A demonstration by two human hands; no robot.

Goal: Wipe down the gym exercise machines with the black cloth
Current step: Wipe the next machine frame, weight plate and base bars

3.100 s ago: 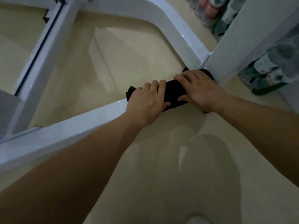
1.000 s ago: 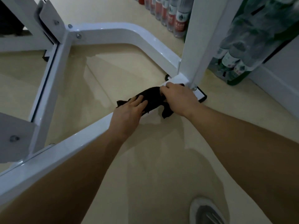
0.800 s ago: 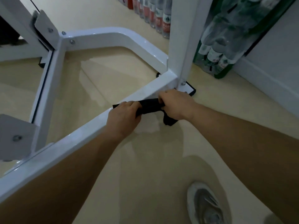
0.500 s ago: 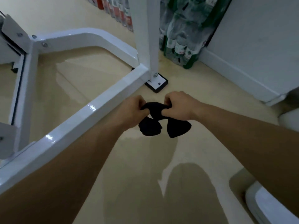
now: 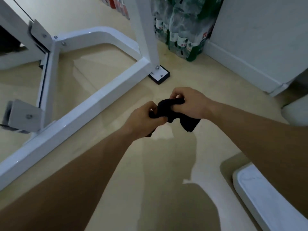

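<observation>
The black cloth is bunched up in the air above the beige floor, held by both hands. My left hand grips its left end with curled fingers. My right hand grips its right part, and a loose corner of the cloth hangs below that hand. The white frame of the gym machine lies to the left of my hands, its low bar running diagonally to an upright post on a black foot. Neither hand touches the frame.
Packs of bottled water stand against the wall behind the post. A white baseboard runs along the right. A white object lies on the floor at the lower right, and another pale one at the right edge.
Both hands have lifted the cloth off the frame's low bar and drawn it back to the right, bunching it between them. The view has swung right, away from the bar.
</observation>
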